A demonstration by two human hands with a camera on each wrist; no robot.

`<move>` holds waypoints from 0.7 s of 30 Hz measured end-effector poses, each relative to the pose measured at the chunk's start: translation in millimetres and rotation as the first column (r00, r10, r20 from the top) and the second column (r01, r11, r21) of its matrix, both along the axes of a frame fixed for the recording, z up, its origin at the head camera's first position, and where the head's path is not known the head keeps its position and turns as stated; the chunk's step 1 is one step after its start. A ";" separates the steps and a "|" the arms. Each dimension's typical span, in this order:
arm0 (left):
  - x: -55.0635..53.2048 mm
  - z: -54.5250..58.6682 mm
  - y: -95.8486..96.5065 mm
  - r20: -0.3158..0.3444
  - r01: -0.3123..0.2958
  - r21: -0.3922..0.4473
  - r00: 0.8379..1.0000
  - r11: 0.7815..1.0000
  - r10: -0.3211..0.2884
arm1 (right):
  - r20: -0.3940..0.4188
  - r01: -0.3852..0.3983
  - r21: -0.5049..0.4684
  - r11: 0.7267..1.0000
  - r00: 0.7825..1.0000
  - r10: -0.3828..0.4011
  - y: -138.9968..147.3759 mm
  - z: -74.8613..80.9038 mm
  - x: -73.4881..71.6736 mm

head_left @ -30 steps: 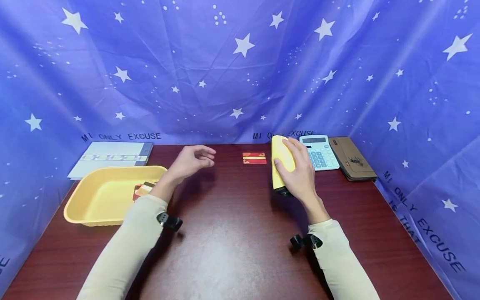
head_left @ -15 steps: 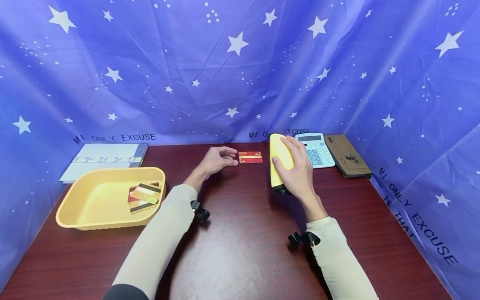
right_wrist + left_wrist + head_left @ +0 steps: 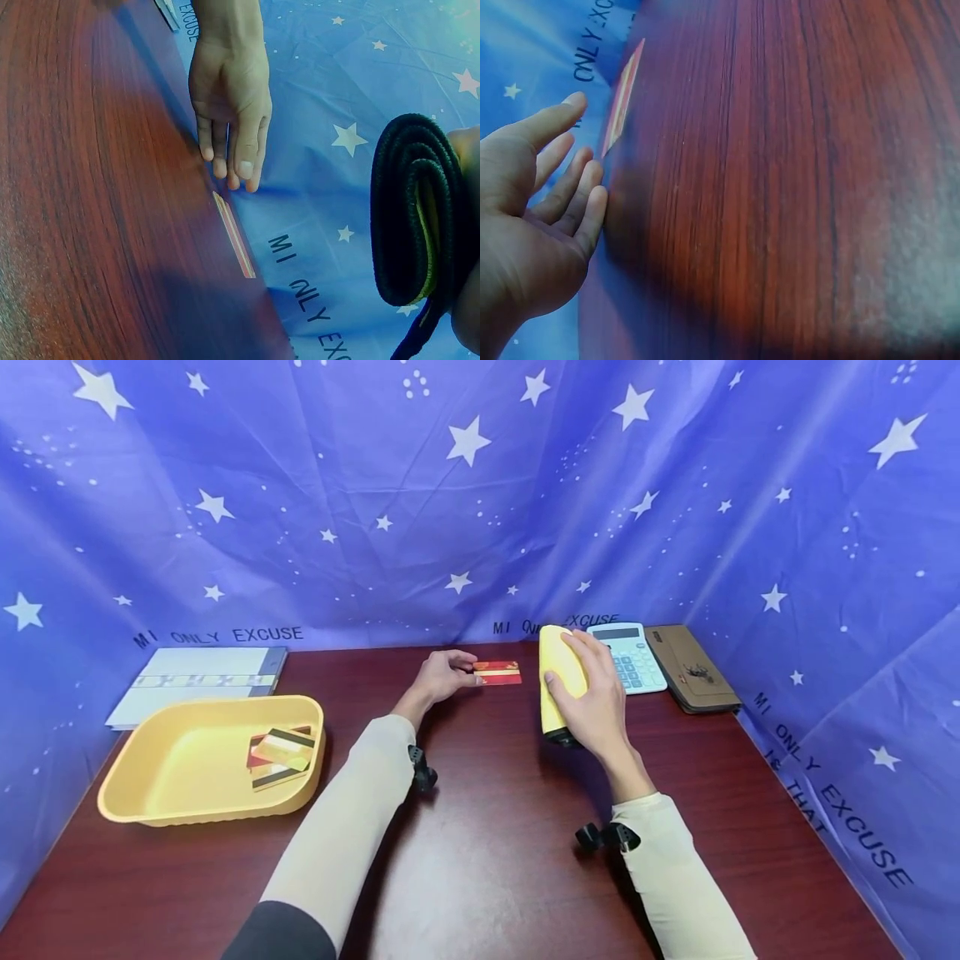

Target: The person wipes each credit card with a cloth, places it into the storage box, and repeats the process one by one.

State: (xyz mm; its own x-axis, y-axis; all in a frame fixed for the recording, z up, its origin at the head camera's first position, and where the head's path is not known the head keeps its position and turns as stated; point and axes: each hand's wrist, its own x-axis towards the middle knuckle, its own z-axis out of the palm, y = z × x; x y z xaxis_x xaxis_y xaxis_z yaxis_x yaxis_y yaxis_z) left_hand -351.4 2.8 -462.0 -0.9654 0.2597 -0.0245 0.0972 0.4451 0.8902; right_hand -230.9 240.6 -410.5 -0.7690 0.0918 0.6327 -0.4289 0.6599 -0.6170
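Note:
My left hand reaches over the far part of the table, its fingertips right at the left end of a red card with a gold band. The fingers are loosely bent; in the left wrist view the thumb and fingertips stand apart with nothing between them, and the card lies flat beyond them. My right hand grips a rolled cloth, yellow outside, raised over the table. From the right wrist view, the cloth's black fuzzy end shows its folds, with a loose flap hanging below.
A yellow basin on the left holds several bank-type cards. Behind it lies a white box or folder. Back right, a light blue calculator lies beside a brown wallet or pouch. A starry blue curtain stands behind the table.
My left hand has moved right, from beside the basin to the red card's edge, uncovering the cards in the basin. The right hand keeps holding the rolled cloth in place. The head view has shifted slightly.

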 end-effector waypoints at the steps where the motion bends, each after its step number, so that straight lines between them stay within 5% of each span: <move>1: -0.6 -1.1 1.1 -0.001 0.000 -0.006 1.000 1.000 0.000 | 0.001 0.000 -0.001 1.000 1.000 0.000 0.6 -0.2 0.2; 12: -7.8 -9.1 8.7 -0.042 0.006 -0.246 0.999 0.969 -0.017 | -0.004 0.007 -0.009 1.000 1.000 -0.007 2.3 -0.8 -0.7; 21: -6.8 -10.3 19.3 -0.077 -0.036 -0.413 0.997 0.910 0.005 | 0.011 0.010 -0.012 1.000 1.000 -0.010 2.6 0.0 0.6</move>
State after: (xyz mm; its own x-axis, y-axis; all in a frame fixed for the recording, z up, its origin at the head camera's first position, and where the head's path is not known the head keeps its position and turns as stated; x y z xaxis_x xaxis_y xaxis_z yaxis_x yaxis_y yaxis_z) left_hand -358.2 22.1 -472.3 -0.9736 0.2213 -0.0553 0.1411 0.7747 0.6164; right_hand -230.3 243.2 -410.5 -0.7745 0.1071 0.6234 -0.4156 0.6569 -0.6291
